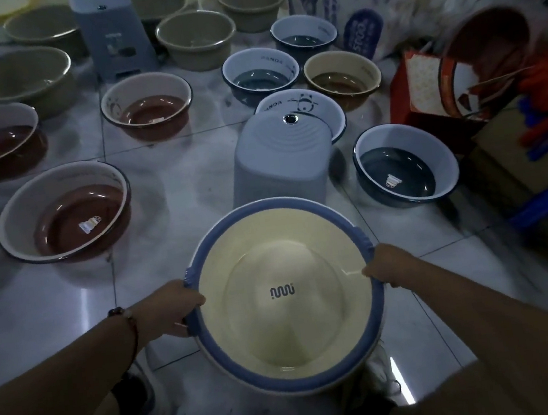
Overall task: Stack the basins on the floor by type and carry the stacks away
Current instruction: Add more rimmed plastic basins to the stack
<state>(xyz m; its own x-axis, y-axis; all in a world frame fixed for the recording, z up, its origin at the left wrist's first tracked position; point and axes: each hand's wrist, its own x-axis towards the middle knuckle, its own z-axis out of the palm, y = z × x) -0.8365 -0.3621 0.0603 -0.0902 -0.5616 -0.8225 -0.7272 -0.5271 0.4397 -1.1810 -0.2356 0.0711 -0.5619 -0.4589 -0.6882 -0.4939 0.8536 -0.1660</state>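
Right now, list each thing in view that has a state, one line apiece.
Cream basin with blue rim: upright, held off the floor by its rim.
Left hand: grips the rim's left side.
Right hand: grips the rim's right side.
Grey stool: on the floor, tilted against a panda basin.
Brown-bottomed basin: upright, sticker inside.
Dark blue-bottomed basin: upright, unstacked.

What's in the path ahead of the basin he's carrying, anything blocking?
Yes. Both the left hand and right hand grip the blue-rimmed cream basin. Directly ahead stands an upturned pale grey stool, flanked by a brown-bottomed basin and a dark blue-bottomed basin.
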